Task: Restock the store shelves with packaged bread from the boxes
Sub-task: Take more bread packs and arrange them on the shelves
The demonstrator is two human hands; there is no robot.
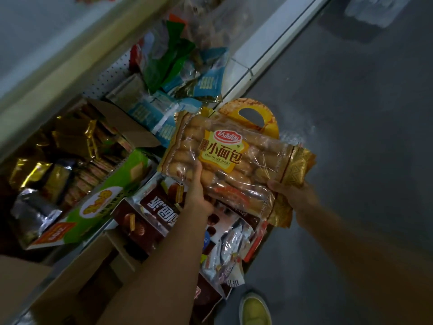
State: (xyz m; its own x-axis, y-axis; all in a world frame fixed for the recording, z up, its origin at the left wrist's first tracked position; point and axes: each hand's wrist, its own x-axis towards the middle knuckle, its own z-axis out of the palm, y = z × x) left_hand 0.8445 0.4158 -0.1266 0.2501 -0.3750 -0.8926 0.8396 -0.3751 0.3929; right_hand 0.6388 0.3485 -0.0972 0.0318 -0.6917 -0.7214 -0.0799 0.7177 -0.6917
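Note:
A clear and gold bag of small French bread rolls (234, 158), with a yellow label and a carry handle at its far end, is held flat in the air in front of the low shelf (248, 69). My left hand (198, 195) grips the bag's near left edge, thumb on top. My right hand (290, 195) holds the gold sealed end at the near right corner. Under the bag stands an open cardboard box (112, 259) with brown packs (150, 212) and silver wrapped packs (229, 249) inside.
Blue and green snack bags (178, 73) lie on the shelf behind the bread. A green display carton (103, 200) and a brown box of gold wrapped snacks (77, 141) stand at the left. Grey floor (351, 113) lies to the right; a yellow-green shoe (255, 310) is at the bottom.

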